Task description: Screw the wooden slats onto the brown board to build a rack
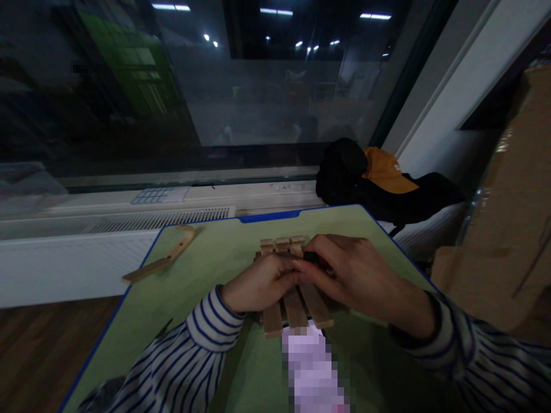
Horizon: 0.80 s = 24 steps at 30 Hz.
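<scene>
A small wooden slatted piece made of several parallel slats lies on the green table in front of me. Both hands rest on top of it. My left hand is curled over the slats at the left, fingers closed on the wood. My right hand comes in from the right and pinches a small dark object against the slats near the middle. Both sleeves are white with dark stripes. The slats under the hands are hidden.
A curved wooden part lies at the table's far left corner. A black bag with an orange cap sits on the sill at the right. A white radiator runs under the window. Cardboard boxes stand at the right.
</scene>
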{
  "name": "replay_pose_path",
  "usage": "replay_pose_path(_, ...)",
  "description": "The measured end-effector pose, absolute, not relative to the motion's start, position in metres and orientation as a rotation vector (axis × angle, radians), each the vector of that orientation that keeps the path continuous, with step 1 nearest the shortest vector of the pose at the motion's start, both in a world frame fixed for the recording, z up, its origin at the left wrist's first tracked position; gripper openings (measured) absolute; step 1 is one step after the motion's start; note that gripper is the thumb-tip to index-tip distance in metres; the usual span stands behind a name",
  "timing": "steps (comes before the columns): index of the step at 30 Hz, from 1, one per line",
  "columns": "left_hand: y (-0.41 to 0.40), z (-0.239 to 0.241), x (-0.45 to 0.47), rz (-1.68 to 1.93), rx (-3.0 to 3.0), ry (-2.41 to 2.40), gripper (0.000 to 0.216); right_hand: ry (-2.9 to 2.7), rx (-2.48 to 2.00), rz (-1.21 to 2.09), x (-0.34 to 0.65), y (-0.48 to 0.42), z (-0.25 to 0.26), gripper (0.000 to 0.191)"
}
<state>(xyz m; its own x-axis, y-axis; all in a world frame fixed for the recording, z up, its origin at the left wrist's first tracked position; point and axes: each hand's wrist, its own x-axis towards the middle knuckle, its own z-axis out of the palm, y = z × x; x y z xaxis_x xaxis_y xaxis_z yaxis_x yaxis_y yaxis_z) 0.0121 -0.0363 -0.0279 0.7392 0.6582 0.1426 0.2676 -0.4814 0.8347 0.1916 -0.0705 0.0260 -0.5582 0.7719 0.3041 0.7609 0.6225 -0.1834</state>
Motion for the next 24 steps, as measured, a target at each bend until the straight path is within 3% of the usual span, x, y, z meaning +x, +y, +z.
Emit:
replay_pose_path(10,-0.037,-0.029,0.014,0.740,2.035,0.815,0.013,-2.511,-1.286,0.107,0.194,-0.068,0.027,0.027)
replay_pose_path(24,-0.039,-0.027,0.015,0.691,2.069,0.733,0.024,-2.700,-1.058,0.368,0.205,-0.062,0.051,0.029)
